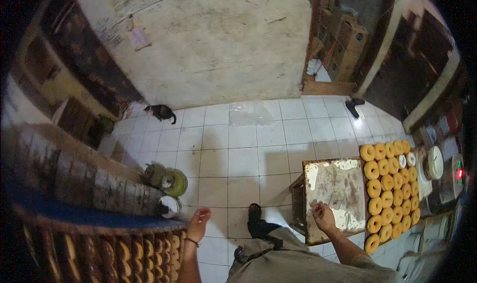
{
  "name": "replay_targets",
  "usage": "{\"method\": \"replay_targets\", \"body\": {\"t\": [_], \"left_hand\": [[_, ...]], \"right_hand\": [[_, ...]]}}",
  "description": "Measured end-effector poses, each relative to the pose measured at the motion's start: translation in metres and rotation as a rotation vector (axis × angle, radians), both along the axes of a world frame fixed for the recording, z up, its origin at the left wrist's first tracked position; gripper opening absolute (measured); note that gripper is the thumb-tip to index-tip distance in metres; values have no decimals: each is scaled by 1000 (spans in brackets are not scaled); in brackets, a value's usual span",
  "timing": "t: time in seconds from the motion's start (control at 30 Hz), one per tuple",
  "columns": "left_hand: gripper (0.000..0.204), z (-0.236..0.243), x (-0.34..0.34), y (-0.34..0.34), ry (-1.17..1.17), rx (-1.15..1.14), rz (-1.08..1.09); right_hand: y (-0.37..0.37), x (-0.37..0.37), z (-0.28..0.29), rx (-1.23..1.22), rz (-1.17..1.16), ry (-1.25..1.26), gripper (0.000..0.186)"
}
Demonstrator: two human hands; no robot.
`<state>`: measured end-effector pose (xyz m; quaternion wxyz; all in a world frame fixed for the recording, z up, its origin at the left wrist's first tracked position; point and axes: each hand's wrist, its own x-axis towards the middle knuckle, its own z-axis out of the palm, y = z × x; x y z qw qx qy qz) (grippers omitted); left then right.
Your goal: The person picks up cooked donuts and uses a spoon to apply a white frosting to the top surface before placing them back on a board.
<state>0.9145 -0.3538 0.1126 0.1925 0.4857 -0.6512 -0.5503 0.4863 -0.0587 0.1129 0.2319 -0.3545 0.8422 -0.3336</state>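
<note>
My left hand point(199, 222) hangs beside a blue-edged rack at the lower left, its fingers loosely apart and nothing visible in them. On that side, rows of dark-topped doughnuts point(124, 258) stand close together. Over a worn, stained small table point(348, 183) is my right hand point(324, 218), with its fingers curled together. Whether something small is pinched in them cannot be made out. Just right of the table lie rows of plain golden ring doughnuts point(386, 198), with two white rings point(406, 160) near the far end.
Green gas cylinders point(175, 182) stand by the left wall. A dark cat point(160, 112) and a clear plastic sheet point(251, 114) are on the white tiled floor. Farther right are dark footwear point(354, 107), cardboard boxes point(348, 44) in a doorway and a white tub point(435, 162).
</note>
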Motion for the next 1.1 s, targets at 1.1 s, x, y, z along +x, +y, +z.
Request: {"method": "replay_targets", "body": {"t": [1.1], "left_hand": [[26, -94, -937, -523, -193, 47, -1027]], "right_hand": [[-246, -239, -48, -131, -1250, -329, 25]]}}
